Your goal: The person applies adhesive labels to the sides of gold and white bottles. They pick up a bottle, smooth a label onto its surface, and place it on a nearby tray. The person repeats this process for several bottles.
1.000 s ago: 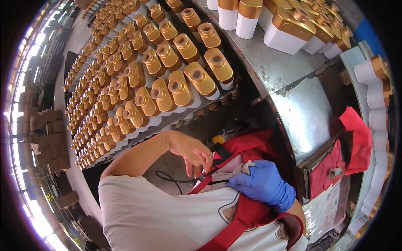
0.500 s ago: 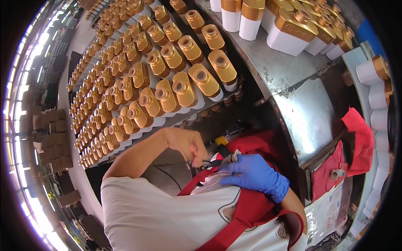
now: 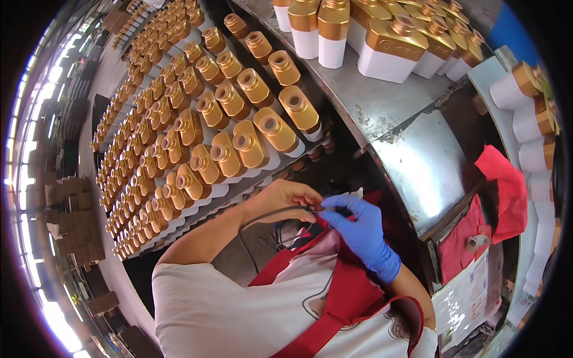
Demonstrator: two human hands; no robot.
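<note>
In front of my chest my two hands meet at a thin dark cable [image 3: 248,253]. My bare left hand [image 3: 283,200] has its fingers closed around the cable near its end. A loop of the cable runs over that hand and hangs below the wrist. My right hand [image 3: 363,231], in a blue glove, pinches at the same spot, thumb and forefinger together. Its fingertips partly hide a small dark piece there. Below the hands lies the red apron [image 3: 340,316] over my white shirt [image 3: 221,310].
Rows of gold-and-white bottles [image 3: 245,143] fill a rack at the left. More bottles [image 3: 394,51] stand on the metal table [image 3: 418,173] at the right. Red cloths [image 3: 507,197] hang by the table's near corner. Stacked cardboard boxes [image 3: 74,221] stand far left.
My hands have risen from the apron and come together. The dark cable, hanging low before, is now lifted in a loop between them. The view has shifted slightly.
</note>
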